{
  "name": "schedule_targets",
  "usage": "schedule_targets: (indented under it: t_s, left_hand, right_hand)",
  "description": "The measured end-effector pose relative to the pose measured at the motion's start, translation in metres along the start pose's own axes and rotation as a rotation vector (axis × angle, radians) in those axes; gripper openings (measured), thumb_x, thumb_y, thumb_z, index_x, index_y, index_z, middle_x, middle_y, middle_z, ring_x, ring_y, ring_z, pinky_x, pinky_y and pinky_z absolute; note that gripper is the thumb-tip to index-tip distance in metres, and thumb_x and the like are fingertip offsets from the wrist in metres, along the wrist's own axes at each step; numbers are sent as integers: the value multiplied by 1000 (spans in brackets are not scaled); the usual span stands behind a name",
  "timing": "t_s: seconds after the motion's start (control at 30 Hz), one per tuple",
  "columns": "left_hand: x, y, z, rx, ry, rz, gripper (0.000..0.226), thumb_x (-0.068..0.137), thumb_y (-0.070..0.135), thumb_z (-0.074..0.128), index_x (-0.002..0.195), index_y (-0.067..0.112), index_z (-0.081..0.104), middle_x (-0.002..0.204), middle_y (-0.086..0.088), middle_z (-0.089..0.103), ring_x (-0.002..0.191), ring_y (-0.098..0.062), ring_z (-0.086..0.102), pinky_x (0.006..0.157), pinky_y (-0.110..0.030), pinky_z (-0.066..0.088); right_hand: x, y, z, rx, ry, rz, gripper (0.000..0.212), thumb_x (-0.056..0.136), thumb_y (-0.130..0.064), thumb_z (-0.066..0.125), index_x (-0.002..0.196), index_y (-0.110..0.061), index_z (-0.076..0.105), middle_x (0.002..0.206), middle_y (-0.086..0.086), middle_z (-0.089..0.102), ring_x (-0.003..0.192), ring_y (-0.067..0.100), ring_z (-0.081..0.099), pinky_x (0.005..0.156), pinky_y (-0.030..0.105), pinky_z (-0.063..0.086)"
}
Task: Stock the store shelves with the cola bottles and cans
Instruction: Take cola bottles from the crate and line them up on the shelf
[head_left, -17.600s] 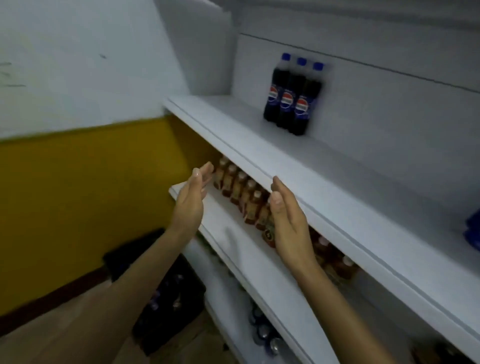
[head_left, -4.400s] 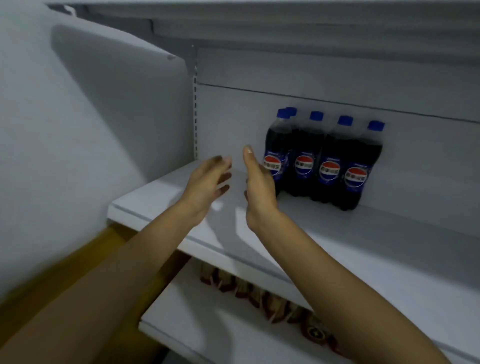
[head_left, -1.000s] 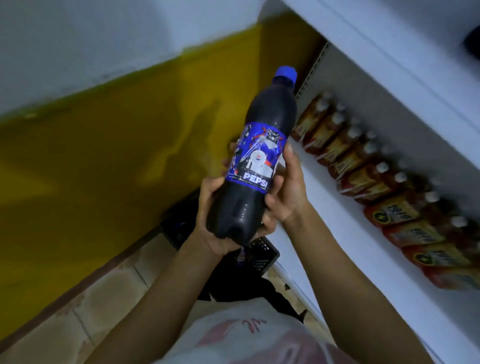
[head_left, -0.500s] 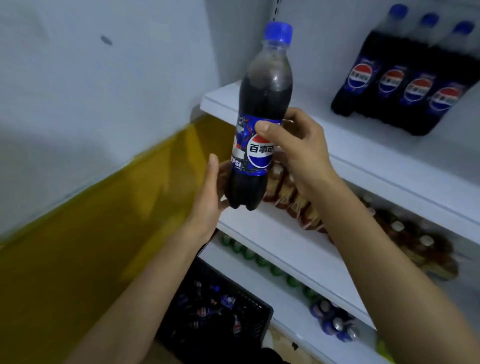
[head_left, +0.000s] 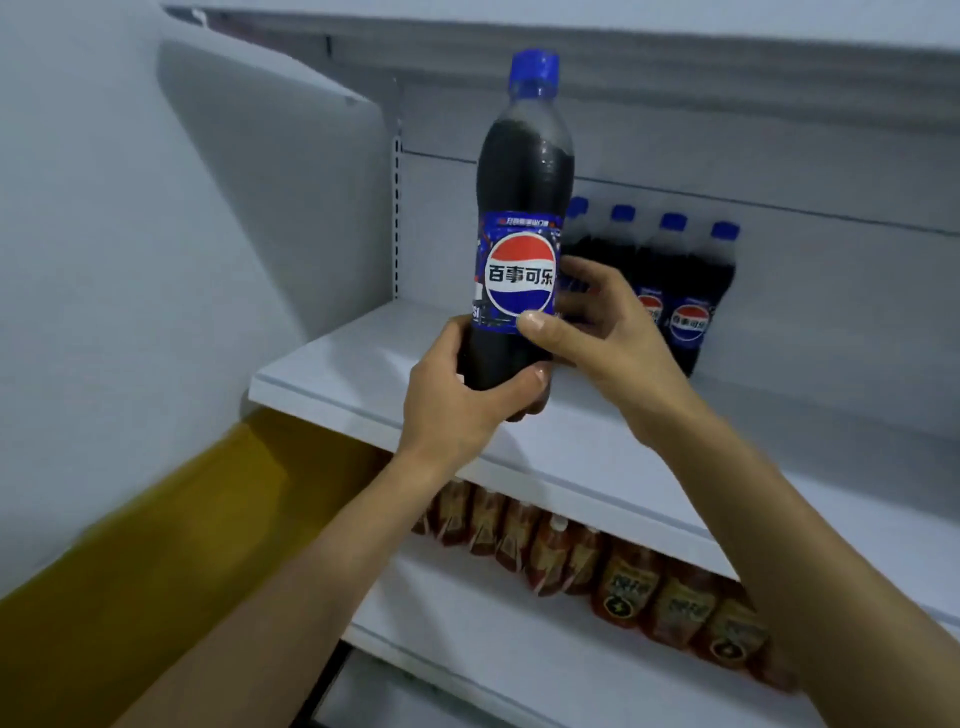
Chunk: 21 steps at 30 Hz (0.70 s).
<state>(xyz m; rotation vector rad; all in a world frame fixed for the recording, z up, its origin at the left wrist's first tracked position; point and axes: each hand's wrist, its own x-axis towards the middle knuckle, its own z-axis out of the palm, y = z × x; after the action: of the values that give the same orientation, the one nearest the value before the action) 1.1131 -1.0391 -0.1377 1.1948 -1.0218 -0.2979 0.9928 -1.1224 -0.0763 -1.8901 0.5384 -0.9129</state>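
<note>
Pepsi bottle (head_left: 522, 228) upright, held above front edge of white shelf (head_left: 332, 374). Left hand (head_left: 457, 400) grips its base; right hand (head_left: 597, 332) pinches the label. Four shelved cola bottles (head_left: 680, 291) stand behind.

On the blue-capped plastic cola bottle (head_left: 525, 197) you hold, the blue label bears a red, white and blue globe with 百事可乐 across its white band; at the label's left edge only "SI" reads. The row of dark cola bottles (head_left: 685, 312) behind shows the same globe, its lettering too small. The orange-labelled bottles (head_left: 623, 587) below are too blurred to read.
</note>
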Motion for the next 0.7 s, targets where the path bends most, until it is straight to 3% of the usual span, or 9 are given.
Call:
schedule_targets:
  t_s: [0.13,0.23,0.4,0.47,0.6,0.7]
  left_hand:
    - [23,-5,35,12,-52,31,62,61,51,77,116,31,54,106,11,66,97,-13,66,70,-38,60]
    - [34,-18,60,41,-115,45,64,61,53,76,117,35,52,111,16,64,103,-8,63,74,-36,60]
    - [63,-44,80,208,-323,17,76,56,61,76,122,44,45,116,25,59,105,8,56,84,-14,50]
    - [73,-61,79,312,-373,16,93,53,65,76,133,37,38,131,18,51,116,5,50,93,-16,45]
    - [90,-87,79,489,-220,-9,114,52,65,81,145,30,25,146,2,34,131,-14,35,104,-30,35]
    - [108,-100,88,513,-103,2,115,57,44,88,149,24,20,150,-4,29,137,-22,28,105,-31,29]
  right_hand:
    - [12,12,-31,-43,6,-58,86,57,-54,74,133,-27,43,121,-11,60,106,7,63,81,27,58]
    - [26,22,-54,-92,-5,-63,77,56,-48,79,125,-30,48,113,-15,64,99,3,65,77,21,58]
    - [51,64,-82,-124,71,-19,77,61,-28,88,127,-23,49,117,-4,65,102,11,65,87,37,57]
    - [64,84,-86,-123,87,18,77,61,-28,88,126,-24,48,118,-6,64,104,11,64,88,36,56]
    - [92,122,-90,-109,97,73,72,60,-24,89,118,-29,47,115,-8,62,98,3,61,83,25,54]
    - [109,151,-89,-122,123,58,74,62,-16,89,124,-17,48,124,3,62,111,18,61,94,38,53]
